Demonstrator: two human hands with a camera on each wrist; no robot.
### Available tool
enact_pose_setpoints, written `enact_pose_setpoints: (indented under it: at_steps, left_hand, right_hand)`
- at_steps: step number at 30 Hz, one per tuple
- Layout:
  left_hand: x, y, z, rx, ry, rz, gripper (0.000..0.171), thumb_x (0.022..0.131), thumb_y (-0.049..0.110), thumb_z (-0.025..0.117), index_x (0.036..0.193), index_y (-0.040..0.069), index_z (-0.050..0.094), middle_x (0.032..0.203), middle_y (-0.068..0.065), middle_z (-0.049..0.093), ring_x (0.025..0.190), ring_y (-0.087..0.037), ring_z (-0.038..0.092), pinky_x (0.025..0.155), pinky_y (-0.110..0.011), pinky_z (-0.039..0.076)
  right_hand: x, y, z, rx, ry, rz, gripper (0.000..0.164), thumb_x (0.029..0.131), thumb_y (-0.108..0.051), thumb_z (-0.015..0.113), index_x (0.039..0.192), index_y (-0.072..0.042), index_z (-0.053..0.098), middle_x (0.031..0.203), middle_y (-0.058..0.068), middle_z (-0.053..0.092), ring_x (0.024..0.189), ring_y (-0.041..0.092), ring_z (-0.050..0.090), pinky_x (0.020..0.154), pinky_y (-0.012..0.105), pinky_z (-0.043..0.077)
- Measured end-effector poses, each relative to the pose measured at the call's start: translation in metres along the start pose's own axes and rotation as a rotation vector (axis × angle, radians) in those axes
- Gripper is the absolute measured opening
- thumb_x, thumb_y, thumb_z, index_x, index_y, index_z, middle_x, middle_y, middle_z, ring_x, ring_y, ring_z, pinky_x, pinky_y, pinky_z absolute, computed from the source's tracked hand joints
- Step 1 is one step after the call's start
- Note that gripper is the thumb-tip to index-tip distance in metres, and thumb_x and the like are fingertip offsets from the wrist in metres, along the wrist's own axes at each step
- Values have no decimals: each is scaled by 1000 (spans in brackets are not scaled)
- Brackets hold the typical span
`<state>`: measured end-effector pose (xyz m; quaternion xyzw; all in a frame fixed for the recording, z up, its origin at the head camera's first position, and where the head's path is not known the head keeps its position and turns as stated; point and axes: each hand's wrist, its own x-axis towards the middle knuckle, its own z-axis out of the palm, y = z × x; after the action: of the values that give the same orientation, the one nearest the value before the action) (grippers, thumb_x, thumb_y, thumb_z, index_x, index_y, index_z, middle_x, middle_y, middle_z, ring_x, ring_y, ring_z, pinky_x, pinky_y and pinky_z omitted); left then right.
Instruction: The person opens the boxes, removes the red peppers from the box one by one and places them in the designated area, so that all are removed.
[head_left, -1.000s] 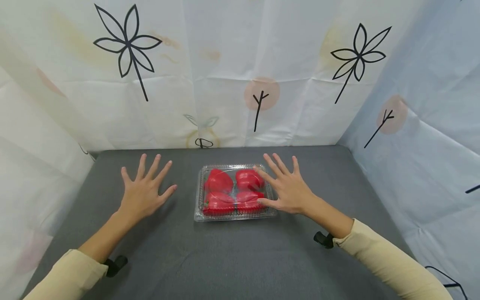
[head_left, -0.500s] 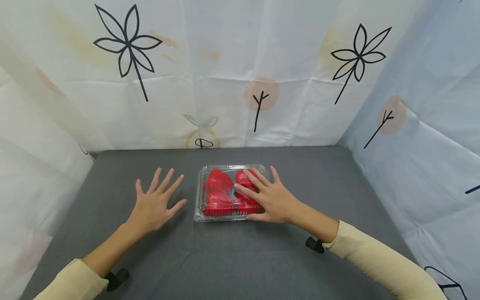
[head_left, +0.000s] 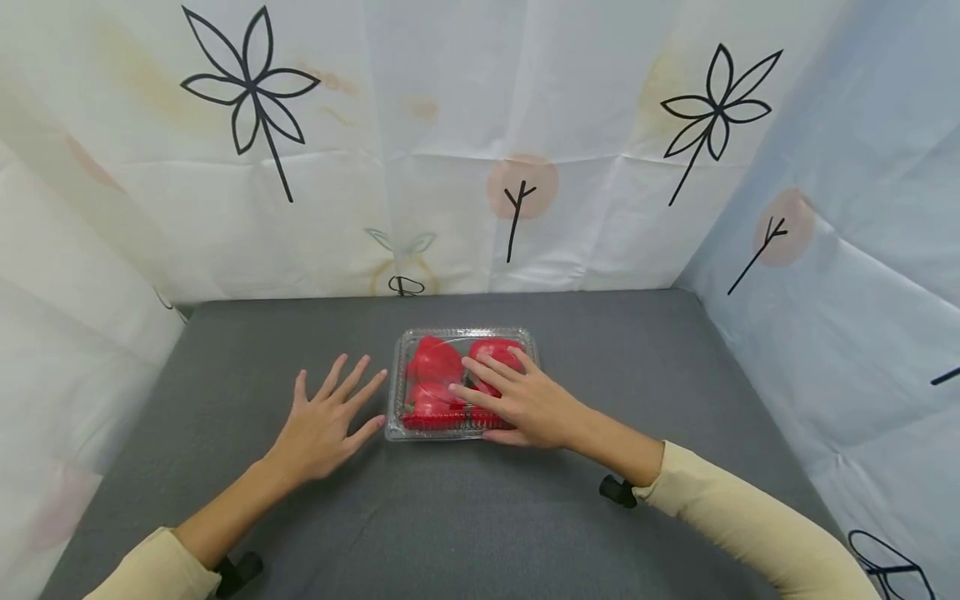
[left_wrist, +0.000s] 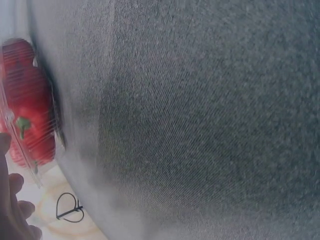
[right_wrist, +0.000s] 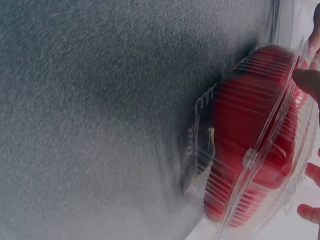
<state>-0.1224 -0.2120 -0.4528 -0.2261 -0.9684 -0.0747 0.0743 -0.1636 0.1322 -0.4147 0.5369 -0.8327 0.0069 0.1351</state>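
A clear plastic clamshell box (head_left: 459, 332) stands on the grey tabletop, with its lid down over several red bell peppers (head_left: 435, 362). One pepper (left_wrist: 30, 115) shows a green stem through the box wall in the left wrist view. My right hand (head_left: 528, 408) is spread over the right half of the box, covering part of the peppers. Its thumb (right_wrist: 307, 82) is close to the lid's rim; I cannot tell if it touches. My left hand (head_left: 322, 429) is spread just left of the box, thumb tip close to the left rim, holding nothing.
The dark grey tabletop (head_left: 420, 517) ends at a white patterned cloth (head_left: 450, 125) at the back. More cloth hangs at the left and right sides. A dark strap or camera (head_left: 618, 492) sits under the right wrist, with another (head_left: 238, 575) under the left.
Both hands have moved inward: the left rightward and nearer to the box, the right leftward over its lid. The box has stayed in place.
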Motion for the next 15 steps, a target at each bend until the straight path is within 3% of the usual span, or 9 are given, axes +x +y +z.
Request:
enact_pose_setpoints:
  at_steps: [7, 15]
  left_hand:
    - [-2, 2, 1, -74, -53, -12, 66, 97, 48, 56, 153, 19, 39, 160, -14, 30, 146, -43, 22, 103, -82, 18]
    - [-1, 7, -4, -296, -125, -66, 66, 98, 45, 57, 154, 16, 38, 158, -17, 33, 140, -49, 33, 98, -80, 31]
  right_hand:
    - [8, -6, 3, 0, 4, -43, 85, 81, -45, 79, 152, -21, 40, 156, 12, 37, 140, 31, 38, 108, 61, 38]
    - [19, -14, 7, -57, 18, -127, 80, 82, -40, 79, 150, -19, 44, 154, 12, 41, 139, 27, 42, 111, 52, 40]
